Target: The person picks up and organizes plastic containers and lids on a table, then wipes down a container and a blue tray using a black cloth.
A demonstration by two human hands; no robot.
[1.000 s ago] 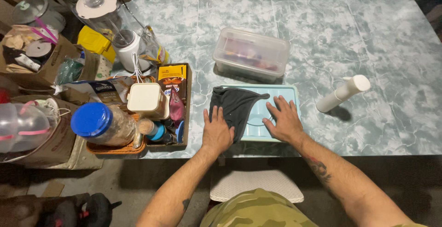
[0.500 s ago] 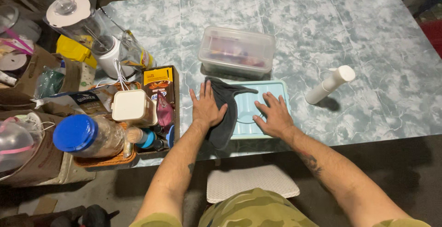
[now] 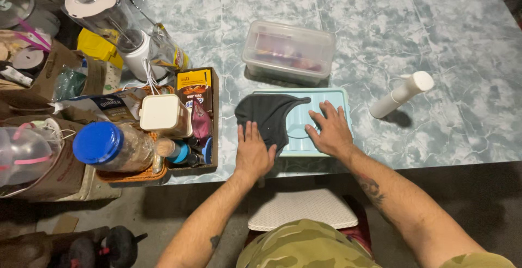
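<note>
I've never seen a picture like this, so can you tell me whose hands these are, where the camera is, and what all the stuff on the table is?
The camera sits on a person's head and looks down, so you see that person's own two arms. The left hand lies flat on a dark grey cloth. The right hand lies flat on a light blue tray, and the cloth is draped partly over that tray. Neither hand grips anything; both are open. On the marbled green table there is also a clear lidded box behind the tray and a white bottle lying on its side to the right. At the left is a crowded box of food jars and packets.
</note>
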